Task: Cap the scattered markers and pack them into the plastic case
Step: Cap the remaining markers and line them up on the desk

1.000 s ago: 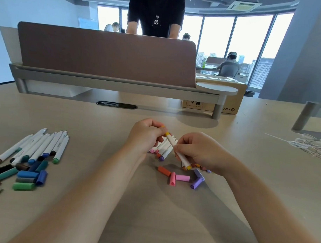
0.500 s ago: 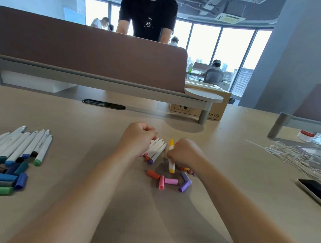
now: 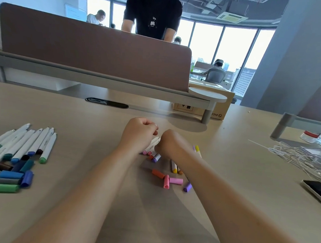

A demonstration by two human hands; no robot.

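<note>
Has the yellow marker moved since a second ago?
Yes. The yellow marker was held up between both hands; now it lies on the table just beyond the loose pink caps, partly under the right hand.

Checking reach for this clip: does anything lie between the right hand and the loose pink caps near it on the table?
Nothing visible does. The right hand rests among the markers, and the pink caps lie just nearer the camera on bare table, beside the forearm.

A tan table (image 3: 228, 142) carries scattered markers (image 3: 24, 144), loose caps (image 3: 175, 181), tangled white cables (image 3: 300, 157) and a phone (image 3: 315, 189).
</note>
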